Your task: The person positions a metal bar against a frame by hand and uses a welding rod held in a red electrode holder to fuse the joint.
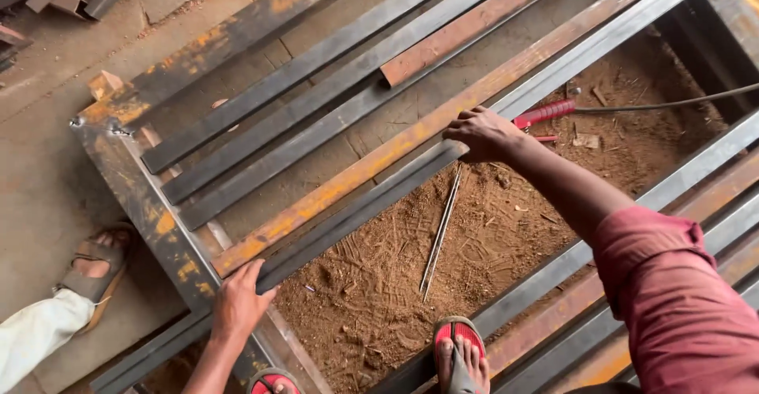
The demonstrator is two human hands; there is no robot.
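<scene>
At the far left, on the concrete floor [47,165], stands another person's sandalled foot [99,263] with a pale trouser leg; it is not mine and it is apart from the work.

My left hand [237,303] lies flat and open on the lower end of the long grey steel bar [360,204], close to the near-left corner of the rusty steel frame [150,204]. The fingers are spread over the bar and press on it; they do not close around it. This bar runs diagonally up to the right, just beside a rusty orange bar [348,177] which touches it along its side. My right hand [482,133] is higher on the same grey bar, about at its middle, with the fingers bent over its upper edge. So my two hands are well apart and the bar lies between them, resting across the frame.

I judge the bar heavy and fully stiff, so it will not bend when I move it. The surface looks smooth and a little dusty, so it may slip under a flat palm; the edges are sharp. To take it from both sides with the hands far apart, as now, seems the safe way.

Under my right arm, thin welding rods [439,232] lie on the red earth [490,236]. Just right of my right hand is a red electrode holder [545,113] with its cable [672,103]. My own feet in red sandals [457,343] are near the lower edge.
</scene>
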